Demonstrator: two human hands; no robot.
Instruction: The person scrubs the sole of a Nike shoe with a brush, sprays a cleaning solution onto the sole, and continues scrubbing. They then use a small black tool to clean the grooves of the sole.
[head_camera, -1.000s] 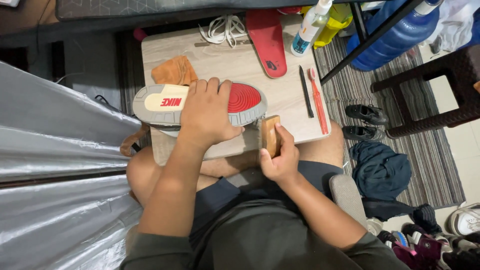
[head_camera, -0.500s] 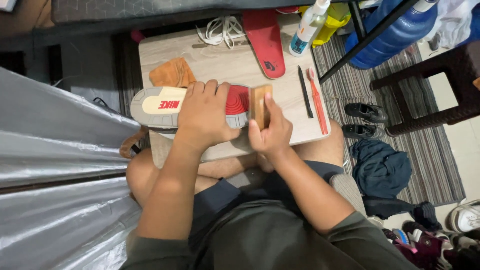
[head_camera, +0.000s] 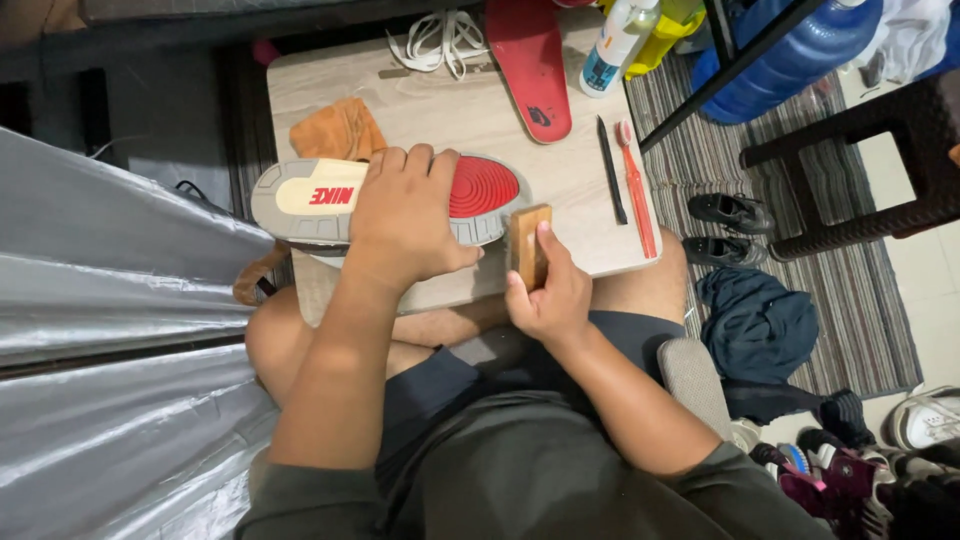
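— Pressing down on what, the left hand (head_camera: 405, 215)?

— On a sneaker (head_camera: 385, 200) laid sole-up across the wooden board (head_camera: 560, 180) on the person's lap; palm flat, fingers spread over the grey, cream and red sole.

— And the right hand (head_camera: 548, 290)?

— Closed around a wooden brush (head_camera: 528, 245), held just beside the red toe end of the sole.

— Surrounding items?

— Tan cloth (head_camera: 338, 130) behind the shoe; red insole (head_camera: 530, 65), white laces (head_camera: 440, 40) and a spray bottle (head_camera: 615, 45) at the far edge; a red toothbrush (head_camera: 636, 190) and a black tool (head_camera: 611, 170) lie to the right.
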